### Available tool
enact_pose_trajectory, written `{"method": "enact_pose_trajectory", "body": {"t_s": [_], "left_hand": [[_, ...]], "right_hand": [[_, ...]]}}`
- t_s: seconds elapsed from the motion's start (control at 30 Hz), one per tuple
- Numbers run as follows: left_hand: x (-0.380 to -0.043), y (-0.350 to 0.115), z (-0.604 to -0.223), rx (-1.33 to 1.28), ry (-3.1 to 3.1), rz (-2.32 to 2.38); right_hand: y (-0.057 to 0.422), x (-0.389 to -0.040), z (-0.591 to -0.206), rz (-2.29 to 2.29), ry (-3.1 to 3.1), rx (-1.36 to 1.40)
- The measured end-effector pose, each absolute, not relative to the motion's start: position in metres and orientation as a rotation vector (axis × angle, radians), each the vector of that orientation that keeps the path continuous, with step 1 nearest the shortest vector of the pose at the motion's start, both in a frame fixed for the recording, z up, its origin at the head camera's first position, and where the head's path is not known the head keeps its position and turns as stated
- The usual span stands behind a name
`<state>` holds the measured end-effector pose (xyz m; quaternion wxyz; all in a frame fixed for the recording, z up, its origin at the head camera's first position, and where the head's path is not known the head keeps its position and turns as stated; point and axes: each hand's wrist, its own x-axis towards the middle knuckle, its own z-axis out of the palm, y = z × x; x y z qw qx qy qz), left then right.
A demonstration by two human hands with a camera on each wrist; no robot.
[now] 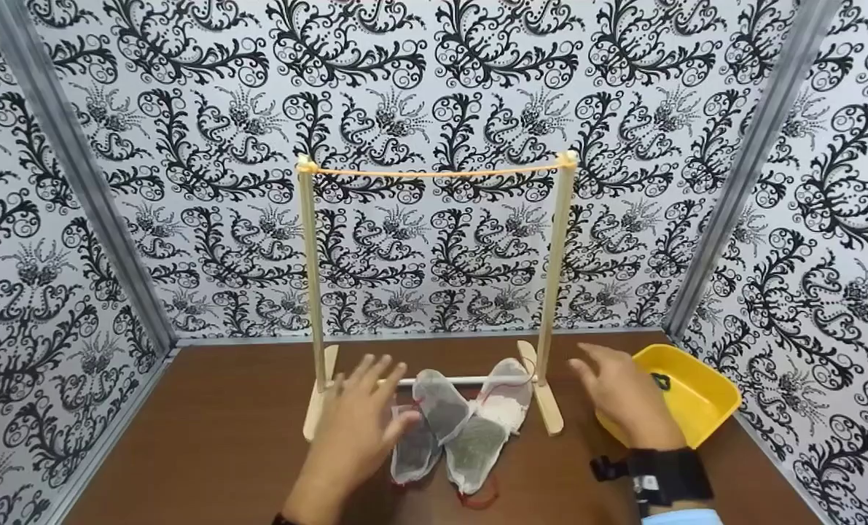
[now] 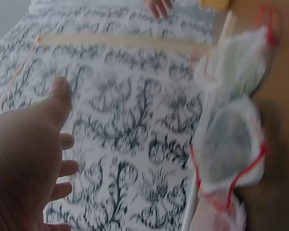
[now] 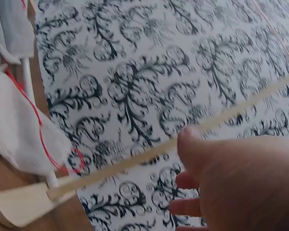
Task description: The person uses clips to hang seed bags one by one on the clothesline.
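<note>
Left hand: the left hand (image 1: 357, 430) is raised, its fingers spread and mostly straight, gripping nothing; the left wrist view shows a gap between it and the pouches.
Right hand: the right hand (image 1: 627, 394) is raised too, its fingers loosely bent and holding nothing.
Pouches: four pale see-through pouches lie overlapping between the two sets of fingers, closer to the left. The left pouch (image 1: 413, 445) is just beside the left thumb, the middle pouch (image 1: 439, 408) next to the right, then the front pouch (image 1: 471, 456); the rear pouch (image 1: 508, 397), with white filling, lies nearest the right fingers.
Drawstrings: red drawstrings (image 2: 264, 149) trail from the pouches, right of the left fingers.
Stand: the left post (image 1: 312, 277) rises beyond the left fingers, the right post (image 1: 554, 277) just left of the right fingers. An orange cord (image 1: 437, 174) joins their tops, well above all the fingers; a white rod (image 1: 470, 380) runs low between them, partly covered by pouches.
Tray: a yellow tray (image 1: 703, 415) sits right of the right fingers, partly behind that hand, with a small dark thing (image 1: 661, 380) inside.
Tabletop: the brown tabletop (image 1: 200, 423) extends below both hands.
Strap: a black strap (image 1: 670, 477) circles the right wrist, behind its fingers.
</note>
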<state>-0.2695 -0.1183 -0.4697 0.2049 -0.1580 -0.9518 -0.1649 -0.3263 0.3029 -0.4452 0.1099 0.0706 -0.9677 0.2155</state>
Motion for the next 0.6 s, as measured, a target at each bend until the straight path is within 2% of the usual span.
{"method": "enact_pose_trajectory", "body": {"t_s": [0.3,0.6], "left_hand": [[-0.253,-0.081,-0.471,-0.692,-2.599,-0.387],[-0.243,-0.066,-0.473,-0.786,-2.618,-0.393]], "right_hand": [[0.367,-0.334,-0.464,0.621,-2.971,0.095],[0.387,-0.335,-0.481,0.634,-3.098,0.096]]}}
